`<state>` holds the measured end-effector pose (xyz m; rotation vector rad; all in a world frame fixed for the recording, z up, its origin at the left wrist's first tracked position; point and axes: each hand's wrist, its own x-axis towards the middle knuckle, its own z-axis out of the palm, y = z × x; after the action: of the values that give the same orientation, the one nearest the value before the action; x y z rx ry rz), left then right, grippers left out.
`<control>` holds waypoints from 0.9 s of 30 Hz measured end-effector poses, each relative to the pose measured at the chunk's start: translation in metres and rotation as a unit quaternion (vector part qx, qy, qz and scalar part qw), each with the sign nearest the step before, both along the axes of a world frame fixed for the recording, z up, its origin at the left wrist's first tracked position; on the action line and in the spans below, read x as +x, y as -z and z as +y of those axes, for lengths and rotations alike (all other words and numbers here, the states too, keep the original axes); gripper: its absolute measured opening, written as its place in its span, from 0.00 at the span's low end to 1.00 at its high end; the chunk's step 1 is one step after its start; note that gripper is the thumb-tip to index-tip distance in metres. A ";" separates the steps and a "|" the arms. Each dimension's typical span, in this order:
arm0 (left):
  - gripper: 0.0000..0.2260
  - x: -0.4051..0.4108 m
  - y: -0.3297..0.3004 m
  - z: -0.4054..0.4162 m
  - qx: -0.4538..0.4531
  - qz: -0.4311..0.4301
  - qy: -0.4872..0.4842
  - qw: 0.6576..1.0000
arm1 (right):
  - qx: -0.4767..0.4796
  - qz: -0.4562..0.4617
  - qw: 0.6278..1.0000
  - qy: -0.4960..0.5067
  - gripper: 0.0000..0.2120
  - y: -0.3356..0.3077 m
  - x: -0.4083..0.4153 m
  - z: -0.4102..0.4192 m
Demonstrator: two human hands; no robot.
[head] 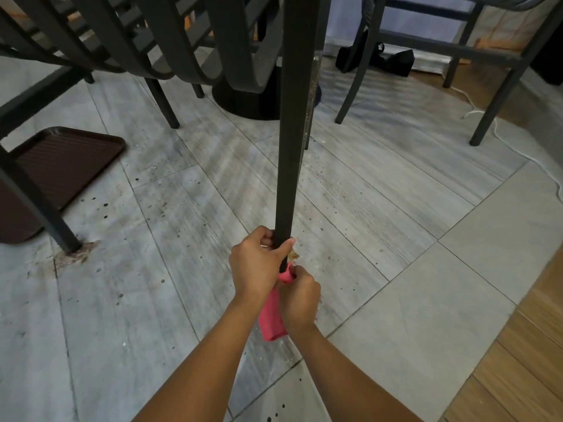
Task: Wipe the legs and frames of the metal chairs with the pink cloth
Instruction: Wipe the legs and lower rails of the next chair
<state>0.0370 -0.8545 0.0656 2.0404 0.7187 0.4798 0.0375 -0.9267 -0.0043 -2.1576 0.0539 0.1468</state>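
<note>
A dark metal chair leg runs down the middle of the view to the floor. My left hand grips the leg near its lower end, thumb across the front. Just below it, my right hand holds the pink cloth bunched against the foot of the leg; the cloth's loose end hangs down between my wrists. The very bottom of the leg is hidden by my hands and the cloth. The chair's curved slatted back fills the upper left.
Another dark metal chair stands at the upper right, a round table base behind the leg. A brown tray lies on the grey tiled floor at left. A white cord trails at right, black bags beyond.
</note>
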 end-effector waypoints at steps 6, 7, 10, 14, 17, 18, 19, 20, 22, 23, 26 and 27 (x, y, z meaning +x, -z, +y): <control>0.12 -0.001 -0.002 -0.001 0.004 0.000 0.002 1.000 | -0.006 0.025 1.000 0.005 0.08 0.009 -0.004 0.003; 0.11 -0.001 -0.002 -0.002 0.005 0.000 0.003 1.000 | -0.005 0.027 1.000 0.004 0.06 0.011 -0.004 0.003; 0.11 -0.001 -0.002 -0.002 0.005 -0.001 0.002 1.000 | -0.002 0.038 0.999 0.013 0.05 0.017 -0.005 0.004; 0.11 -0.002 -0.003 -0.002 0.000 0.004 0.001 1.000 | -0.021 0.053 0.998 0.018 0.09 0.021 -0.009 0.006; 0.11 -0.003 -0.002 -0.002 0.000 0.003 0.012 1.000 | -0.033 0.063 0.997 0.025 0.09 0.023 -0.011 0.007; 0.11 -0.004 -0.001 -0.001 -0.003 0.003 0.018 1.000 | -0.040 0.065 0.997 0.024 0.09 0.025 -0.011 0.008; 0.11 -0.004 0.000 0.000 -0.010 0.003 0.026 1.000 | -0.047 0.069 0.996 0.023 0.08 0.026 -0.011 0.008; 0.11 -0.005 0.001 0.001 -0.019 0.004 0.035 0.999 | -0.054 0.072 0.996 0.020 0.07 0.026 -0.010 0.008; 0.12 -0.007 0.001 0.003 -0.044 0.004 0.058 0.997 | -0.072 0.077 0.994 0.008 0.04 0.021 -0.009 0.006; 0.13 -0.008 0.000 0.004 -0.060 0.002 0.069 0.996 | -0.081 0.077 0.994 -0.001 0.04 0.017 -0.008 0.004; 0.16 -0.011 -0.003 0.003 -0.090 0.000 0.089 0.992 | -0.095 0.078 0.992 -0.018 0.06 0.006 -0.007 -0.004; 0.17 -0.013 -0.004 0.002 -0.093 0.001 0.091 0.992 | -0.101 0.078 0.992 -0.023 0.08 0.003 -0.008 -0.007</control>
<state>0.0245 -0.8520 0.0699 1.9090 0.5501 0.2952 0.0298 -0.9341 -0.0069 -2.3473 0.1120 0.3496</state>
